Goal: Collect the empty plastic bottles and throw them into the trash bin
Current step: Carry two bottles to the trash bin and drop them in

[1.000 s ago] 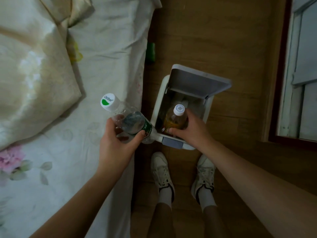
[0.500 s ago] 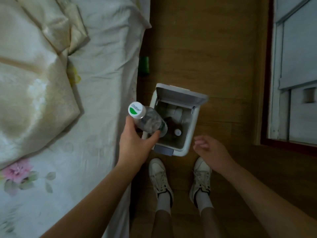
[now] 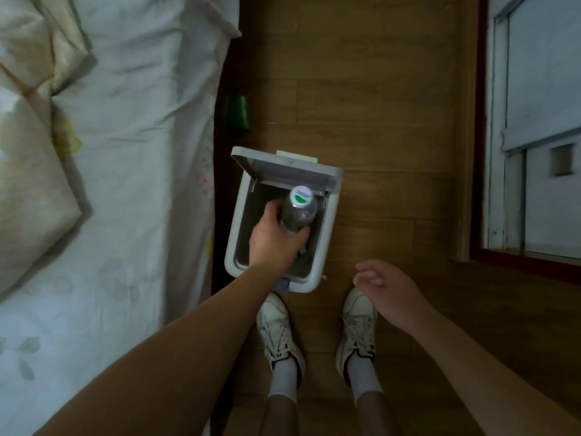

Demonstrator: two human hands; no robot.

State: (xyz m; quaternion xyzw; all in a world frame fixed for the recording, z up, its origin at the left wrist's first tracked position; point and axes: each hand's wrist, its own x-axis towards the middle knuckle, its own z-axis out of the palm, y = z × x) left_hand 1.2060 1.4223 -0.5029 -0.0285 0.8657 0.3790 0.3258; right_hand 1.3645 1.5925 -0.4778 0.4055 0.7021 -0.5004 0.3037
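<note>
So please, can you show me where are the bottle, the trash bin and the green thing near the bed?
bottle [image 3: 297, 215], head view, on its clear body below the cap.
trash bin [image 3: 236, 234], head view, on its left rim.
green thing [image 3: 239, 112], head view, on its middle, on the floor beside the bed.

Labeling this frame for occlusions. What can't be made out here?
All head view:
- Inside of the trash bin: dark, and covered by the left hand and the bottle; contents can't be told.
- Bottle's lower part: hidden behind the left hand's fingers.
- Cap print: too small to read.
- Green object by the bed: in shadow, can't be identified.
- Right hand: holds nothing visible; palm faces away.
</note>
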